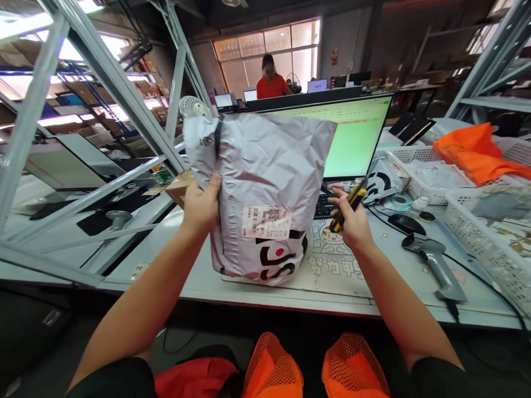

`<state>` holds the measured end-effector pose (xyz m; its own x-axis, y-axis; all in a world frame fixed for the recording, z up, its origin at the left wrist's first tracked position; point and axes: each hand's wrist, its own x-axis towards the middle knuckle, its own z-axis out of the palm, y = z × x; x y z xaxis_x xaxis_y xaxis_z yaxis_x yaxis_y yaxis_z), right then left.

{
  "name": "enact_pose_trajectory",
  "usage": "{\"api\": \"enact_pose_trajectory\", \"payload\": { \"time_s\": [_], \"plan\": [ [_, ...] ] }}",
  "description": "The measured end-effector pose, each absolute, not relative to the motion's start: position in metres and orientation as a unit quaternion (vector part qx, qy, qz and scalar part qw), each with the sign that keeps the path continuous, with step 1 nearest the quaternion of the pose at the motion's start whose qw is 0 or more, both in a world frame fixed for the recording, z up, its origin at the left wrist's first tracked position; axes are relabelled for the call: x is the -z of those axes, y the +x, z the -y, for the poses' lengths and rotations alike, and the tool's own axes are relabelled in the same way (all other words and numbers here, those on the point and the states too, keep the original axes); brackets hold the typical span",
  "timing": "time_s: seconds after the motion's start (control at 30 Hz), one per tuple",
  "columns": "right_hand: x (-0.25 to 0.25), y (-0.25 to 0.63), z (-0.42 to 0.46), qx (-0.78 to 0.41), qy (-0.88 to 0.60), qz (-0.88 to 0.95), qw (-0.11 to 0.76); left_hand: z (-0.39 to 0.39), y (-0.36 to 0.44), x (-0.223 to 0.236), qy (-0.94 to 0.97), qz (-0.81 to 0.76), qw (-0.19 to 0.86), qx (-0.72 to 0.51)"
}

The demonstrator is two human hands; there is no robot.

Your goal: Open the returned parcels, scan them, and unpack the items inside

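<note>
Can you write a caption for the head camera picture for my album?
Left hand steadies a grey mailer bag upright on the desk; right hand holds a yellow-black cutter.

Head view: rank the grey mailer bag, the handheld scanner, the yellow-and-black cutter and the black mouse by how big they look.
1. grey mailer bag, held upright by the left hand
2. handheld scanner
3. yellow-and-black cutter, in the right hand, and black mouse: too alike to rank

Grey mailer bag (265, 188), black-red print

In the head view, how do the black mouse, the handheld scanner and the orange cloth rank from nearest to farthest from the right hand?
From the right hand:
1. Black mouse, just to its right on the table.
2. Handheld scanner, further right and toward the table's front edge.
3. Orange cloth, far right, over the white baskets.
</note>
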<state>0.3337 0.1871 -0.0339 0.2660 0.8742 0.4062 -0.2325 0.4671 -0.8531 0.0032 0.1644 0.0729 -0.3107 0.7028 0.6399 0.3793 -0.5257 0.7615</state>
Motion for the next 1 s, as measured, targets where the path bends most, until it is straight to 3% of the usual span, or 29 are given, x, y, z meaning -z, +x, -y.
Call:
{"api": "enact_pose_trajectory", "payload": {
  "time_s": [0.2, 0.4, 0.57, 0.73, 0.83, 1.0],
  "plan": [
    [-0.018, 0.310, -0.211, -0.406, -0.291, 0.467, 0.729, -0.170, 0.026, -0.075, 0.652, -0.470, 0.185, -0.566],
    [-0.022, 0.296, -0.195, -0.296, -0.317, 0.513, 0.741, -0.170, 0.030, -0.095, 0.712, -0.452, 0.167, -0.510],
    [-0.025, 0.303, -0.192, -0.330, -0.317, 0.532, 0.712, -0.161, 0.018, -0.093, 0.749, -0.508, 0.074, -0.419],
    [-0.033, 0.299, -0.186, -0.305, -0.326, 0.564, 0.695, -0.129, 0.032, -0.131, 0.821, -0.457, -0.087, -0.332],
    [-0.034, 0.291, -0.184, -0.290, -0.305, 0.587, 0.692, -0.132, 0.059, -0.148, 0.845, -0.473, -0.136, -0.211],
    [-0.026, 0.297, -0.191, -0.283, -0.322, 0.548, 0.718, -0.167, 0.085, -0.149, 0.876, -0.476, -0.046, -0.052]
  ]
}}
